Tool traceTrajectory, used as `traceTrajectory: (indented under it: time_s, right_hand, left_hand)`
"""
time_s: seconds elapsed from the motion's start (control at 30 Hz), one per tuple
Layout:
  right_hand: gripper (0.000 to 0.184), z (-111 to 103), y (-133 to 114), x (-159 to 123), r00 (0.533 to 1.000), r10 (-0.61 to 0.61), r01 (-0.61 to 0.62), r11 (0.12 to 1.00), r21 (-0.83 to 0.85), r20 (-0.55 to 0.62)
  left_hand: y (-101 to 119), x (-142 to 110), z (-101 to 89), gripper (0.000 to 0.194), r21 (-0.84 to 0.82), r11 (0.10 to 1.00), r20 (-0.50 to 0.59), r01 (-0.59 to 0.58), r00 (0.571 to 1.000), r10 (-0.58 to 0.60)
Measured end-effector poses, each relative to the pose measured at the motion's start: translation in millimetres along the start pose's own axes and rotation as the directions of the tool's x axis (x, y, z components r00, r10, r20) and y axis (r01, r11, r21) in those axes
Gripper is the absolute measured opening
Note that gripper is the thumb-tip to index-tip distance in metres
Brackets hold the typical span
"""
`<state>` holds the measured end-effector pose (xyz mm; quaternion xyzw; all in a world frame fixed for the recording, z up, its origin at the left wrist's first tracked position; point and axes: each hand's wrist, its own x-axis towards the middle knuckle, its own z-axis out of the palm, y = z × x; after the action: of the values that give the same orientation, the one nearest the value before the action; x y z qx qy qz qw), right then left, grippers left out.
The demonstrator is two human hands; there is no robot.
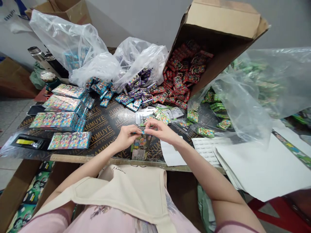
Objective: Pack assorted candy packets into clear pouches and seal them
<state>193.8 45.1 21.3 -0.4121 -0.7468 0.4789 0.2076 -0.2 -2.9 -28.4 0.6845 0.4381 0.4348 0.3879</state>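
Note:
Both my hands meet over the middle of the black plywood board. My left hand point(128, 137) pinches a small blue packet point(140, 132), mostly hidden by the fingers. At its other end, the thumb and bent fingers of my right hand point(160, 130) close on the same packet. Just below them lies a dark green printed packet point(141, 147). Beyond my fingertips are loose green packets point(162, 116) and silvery-grey cards point(177, 112).
Blue packets point(104, 103), purple packets point(136, 92) and red packets point(178, 81) spill from plastic bags and a tilted carton point(221, 22). Green packets point(220, 110) lie right. Wrapped sets point(54, 120) are stacked left. White paper sheets point(262, 161) cover the right edge.

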Motion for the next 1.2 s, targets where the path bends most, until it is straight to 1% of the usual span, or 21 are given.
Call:
traceTrajectory:
  time_s: [0.07,0.13,0.2,0.3,0.37,0.47,0.53,0.57,0.63,0.67,0.73,0.77,0.8,0.87,0.9,0.93,0.97,1.0,1.07,1.13,1.2]
  right_hand:
    - [0.022,2.8,-1.8,6.3,0.990,0.039,-0.044,0.999,0.029,0.138]
    - [0.021,6.9,-1.3,10.0,0.979,0.067,-0.075,0.997,0.032,0.191]
    - [0.021,9.5,-0.5,12.5,0.975,0.084,-0.090,0.996,0.019,0.205]
    - [0.023,9.6,-0.5,15.0,0.976,0.091,-0.096,0.995,0.014,0.200]
    - [0.024,9.4,-0.7,15.2,0.977,0.094,-0.099,0.995,0.016,0.190]
    - [0.023,15.0,0.7,10.3,0.988,0.101,-0.111,0.991,0.081,0.120]
    - [0.024,23.4,4.8,4.3,0.987,0.153,-0.158,0.960,0.230,0.037]
    - [0.027,27.9,8.6,1.7,0.979,0.205,-0.194,0.924,0.329,0.001]
    - [0.032,35.7,19.2,-0.2,0.947,0.319,-0.260,0.824,0.504,-0.031]
    - [0.034,38.5,25.1,0.8,0.932,0.361,-0.275,0.777,0.567,-0.043]
    - [0.033,41.3,35.4,4.4,0.913,0.396,-0.241,0.720,0.651,-0.101]
    - [0.034,41.5,39.3,5.8,0.906,0.395,-0.198,0.715,0.671,-0.153]
    - [0.034,41.0,42.5,6.4,0.895,0.384,-0.143,0.730,0.668,-0.228]
    - [0.035,38.1,48.8,4.9,0.833,0.329,-0.034,0.832,0.554,-0.444]
    - [0.034,35.9,53.2,3.3,0.796,0.270,-0.016,0.904,0.427,-0.541]
    - [0.033,33.1,58.9,1.5,0.769,0.185,-0.027,0.966,0.257,-0.612]
    - [0.031,29.5,66.1,-0.4,0.761,0.088,-0.059,0.996,0.065,-0.642]
    - [0.030,25.0,74.5,-2.4,0.773,0.001,-0.102,0.987,-0.123,-0.635]
    - [0.031,12.9,93.5,-6.6,0.814,-0.090,-0.190,0.892,-0.410,-0.574]
    - [0.036,-1.7,112.6,-10.8,0.824,-0.076,-0.297,0.785,-0.543,-0.561]
    - [0.042,-14.8,128.7,-13.7,0.816,-0.030,-0.387,0.713,-0.585,-0.577]
  left_hand:
    - [-1.0,-1.2,0.2,0.004,-0.079,0.994,-0.031,0.076,0.996,-0.078]
    - [-1.4,-3.0,0.7,0.004,-0.122,0.987,-0.047,0.106,0.993,-0.112]
    - [-0.7,-4.4,1.0,0.005,-0.110,0.991,-0.054,0.082,0.995,-0.088]
    - [1.5,-3.9,1.8,0.004,-0.026,0.999,-0.071,0.029,0.997,-0.031]
    - [2.9,-1.9,3.6,0.008,0.017,1.000,-0.103,0.020,0.995,-0.018]
    - [3.4,-1.2,10.7,0.011,0.036,0.998,-0.158,0.047,0.987,-0.041]
    - [0.4,-4.3,18.1,0.008,0.019,0.996,-0.175,0.091,0.981,-0.086]
    - [-2.7,-6.7,21.6,0.013,-0.015,0.992,-0.175,0.124,0.977,-0.124]
    - [-10.3,-12.8,24.7,0.036,-0.156,0.966,-0.144,0.206,0.963,-0.228]
    - [-12.4,-17.0,23.2,0.040,-0.224,0.944,-0.104,0.244,0.957,-0.272]
    - [-6.7,-30.1,13.0,0.034,-0.277,0.919,-0.050,0.280,0.951,-0.304]
    - [1.9,-39.4,4.1,0.029,-0.248,0.930,-0.049,0.269,0.956,-0.290]
    - [13.3,-50.3,-7.6,0.027,-0.182,0.955,-0.089,0.235,0.963,-0.255]
    - [35.1,-74.6,-39.0,0.027,0.013,0.992,-0.192,0.125,0.974,-0.120]
    - [40.5,-86.5,-57.4,0.026,0.151,0.985,-0.240,0.081,0.970,-0.043]
    - [40.0,-97.4,-75.6,0.027,0.290,0.955,-0.291,0.061,0.956,0.027]
    - [33.5,-107.2,-91.9,0.030,0.413,0.905,-0.341,0.100,0.939,0.052]
    - [22.0,-116.0,-105.0,0.034,0.512,0.850,-0.353,0.124,0.933,0.077]
    - [-9.3,-132.7,-119.9,0.039,0.646,0.751,-0.338,0.140,0.934,0.117]
    - [-40.5,-149.9,-122.8,0.040,0.712,0.683,-0.298,0.161,0.951,0.087]
    - [-64.7,-166.1,-120.9,0.042,0.750,0.632,-0.276,0.195,0.961,0.032]
